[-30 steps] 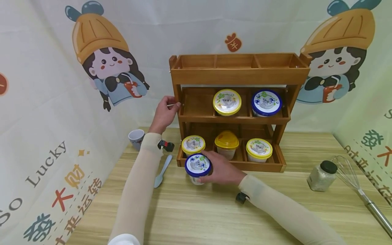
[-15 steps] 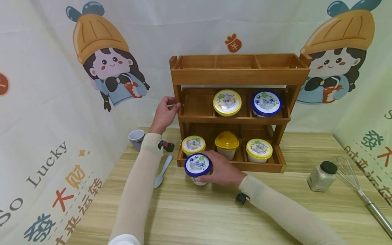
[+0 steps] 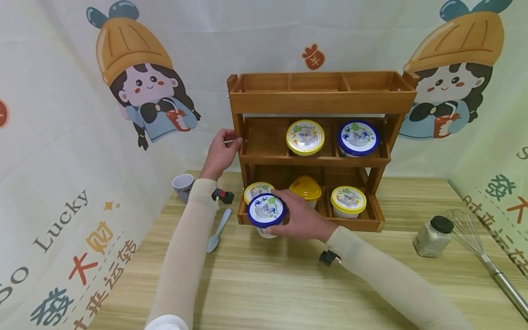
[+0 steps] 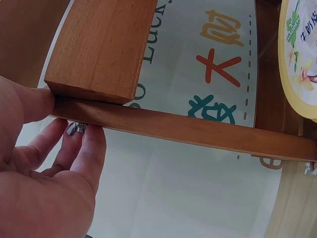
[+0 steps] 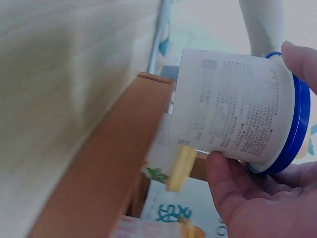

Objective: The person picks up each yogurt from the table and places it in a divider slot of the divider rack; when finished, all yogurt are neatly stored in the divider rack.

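Note:
My right hand (image 3: 294, 220) grips a white cup with a blue lid (image 3: 266, 211), lifted off the table in front of the rack's bottom left compartment; in the right wrist view the same blue-lidded cup (image 5: 237, 119) sits between thumb and fingers. My left hand (image 3: 222, 151) holds the left post of the wooden three-tier rack (image 3: 321, 98) at the middle shelf, fingers curled round the rack's wood (image 4: 163, 126). The middle shelf carries a yellow-lidded cup (image 3: 305, 136) and a blue-lidded cup (image 3: 358, 137). The bottom shelf holds yellow-lidded cups (image 3: 348, 200).
A small cup (image 3: 183, 185) and a light blue spoon (image 3: 218, 225) lie left of the rack. A jar with a black cap (image 3: 433, 236) and a metal whisk (image 3: 482, 252) are at the right. Printed cloth walls enclose the wooden table (image 3: 268, 293).
My right hand has raised the blue-lidded cup off the table and a little toward the rack. The left hand has stayed on the post.

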`<state>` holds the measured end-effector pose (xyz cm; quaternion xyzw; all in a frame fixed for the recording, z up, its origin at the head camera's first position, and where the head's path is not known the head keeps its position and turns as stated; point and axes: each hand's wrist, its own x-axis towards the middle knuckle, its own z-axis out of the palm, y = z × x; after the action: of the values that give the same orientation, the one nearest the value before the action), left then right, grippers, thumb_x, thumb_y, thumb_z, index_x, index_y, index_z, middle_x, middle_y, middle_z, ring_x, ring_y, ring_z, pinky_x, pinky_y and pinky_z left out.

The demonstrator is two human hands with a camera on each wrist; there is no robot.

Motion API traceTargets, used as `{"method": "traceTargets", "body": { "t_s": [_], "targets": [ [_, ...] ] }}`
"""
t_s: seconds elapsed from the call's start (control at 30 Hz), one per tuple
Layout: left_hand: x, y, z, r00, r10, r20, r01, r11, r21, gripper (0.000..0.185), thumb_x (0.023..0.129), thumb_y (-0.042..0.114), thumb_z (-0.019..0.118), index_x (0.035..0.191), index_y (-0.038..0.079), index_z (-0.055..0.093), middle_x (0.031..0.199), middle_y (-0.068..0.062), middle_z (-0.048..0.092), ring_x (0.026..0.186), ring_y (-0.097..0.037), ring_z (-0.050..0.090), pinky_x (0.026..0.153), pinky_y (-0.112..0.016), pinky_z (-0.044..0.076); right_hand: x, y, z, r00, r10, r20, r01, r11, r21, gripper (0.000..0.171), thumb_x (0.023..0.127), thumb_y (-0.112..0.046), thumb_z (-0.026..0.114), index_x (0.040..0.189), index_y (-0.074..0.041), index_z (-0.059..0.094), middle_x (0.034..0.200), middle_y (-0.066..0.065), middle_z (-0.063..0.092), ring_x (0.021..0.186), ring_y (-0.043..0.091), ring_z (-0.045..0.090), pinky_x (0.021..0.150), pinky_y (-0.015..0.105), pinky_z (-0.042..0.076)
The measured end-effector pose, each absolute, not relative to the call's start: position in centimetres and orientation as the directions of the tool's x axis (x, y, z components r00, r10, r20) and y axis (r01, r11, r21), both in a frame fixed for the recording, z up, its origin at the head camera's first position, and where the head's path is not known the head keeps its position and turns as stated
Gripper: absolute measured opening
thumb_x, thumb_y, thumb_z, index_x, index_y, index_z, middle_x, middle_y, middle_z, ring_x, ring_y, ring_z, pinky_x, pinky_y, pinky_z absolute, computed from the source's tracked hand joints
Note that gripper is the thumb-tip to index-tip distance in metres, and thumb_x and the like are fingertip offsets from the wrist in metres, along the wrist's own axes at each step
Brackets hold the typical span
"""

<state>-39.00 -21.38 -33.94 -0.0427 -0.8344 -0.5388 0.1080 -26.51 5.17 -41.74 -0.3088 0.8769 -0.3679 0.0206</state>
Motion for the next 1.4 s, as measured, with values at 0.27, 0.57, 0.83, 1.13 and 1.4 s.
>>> {"method": "traceTargets", "body": {
  "t_s": [0.27,0.57,0.83,1.13,1.4],
  "targets": [
    [-39.1,-21.4,-34.0,-0.973,-0.053,0.225,0.182,0.427,0.886,0.042,0.109,0.028,0.060,0.145,0.009,0.051,0.147,-0.015,0.057,0.135,-0.031,0.059,0.114,-0.047,0.051,-27.0,5.7,-38.7,-0.801,-0.542,0.255,-0.562,0.534,-0.632,0.106,0.080,-0.054,0.089,0.164,-0.016,0.036,0.158,0.008,0.049,0.136,0.027,0.056,0.113,0.053,0.051],
    [-39.0,-21.5,-33.8,-0.974,-0.056,0.219,0.174,0.433,0.884,0.043,0.109,0.028,0.059,0.146,0.008,0.050,0.148,-0.016,0.056,0.136,-0.032,0.059,0.114,-0.047,0.051,-28.2,5.5,-35.3,-0.772,-0.536,0.341,-0.616,0.499,-0.610,0.105,0.082,-0.050,0.090,0.164,-0.012,0.035,0.157,0.009,0.049,0.136,0.026,0.056,0.115,0.050,0.050],
    [-38.8,-21.5,-33.8,-0.974,-0.047,0.222,0.181,0.429,0.885,0.043,0.109,0.028,0.060,0.146,0.009,0.049,0.149,-0.015,0.055,0.137,-0.032,0.058,0.114,-0.048,0.051,-29.1,5.1,-32.8,-0.770,-0.513,0.380,-0.625,0.484,-0.612,0.106,0.083,-0.046,0.089,0.165,-0.011,0.032,0.157,0.011,0.050,0.138,0.026,0.056,0.117,0.049,0.048],
    [-39.0,-21.4,-33.8,-0.973,-0.049,0.226,0.184,0.423,0.887,0.044,0.109,0.028,0.060,0.146,0.008,0.049,0.149,-0.016,0.056,0.138,-0.032,0.058,0.114,-0.048,0.051,-30.6,3.9,-30.7,-0.790,-0.467,0.398,-0.607,0.503,-0.616,0.105,0.084,-0.049,0.087,0.165,-0.012,0.032,0.158,0.008,0.048,0.140,0.025,0.052,0.120,0.050,0.045],
    [-39.2,-21.4,-33.8,-0.972,-0.046,0.232,0.194,0.409,0.892,0.041,0.109,0.019,0.059,0.146,0.006,0.050,0.148,-0.017,0.055,0.138,-0.033,0.058,0.115,-0.046,0.051,-32.6,2.3,-29.1,-0.795,-0.438,0.419,-0.604,0.523,-0.601,0.105,0.085,-0.049,0.086,0.165,-0.008,0.031,0.160,0.014,0.044,0.141,0.029,0.050,0.121,0.051,0.043]
  ]
}}
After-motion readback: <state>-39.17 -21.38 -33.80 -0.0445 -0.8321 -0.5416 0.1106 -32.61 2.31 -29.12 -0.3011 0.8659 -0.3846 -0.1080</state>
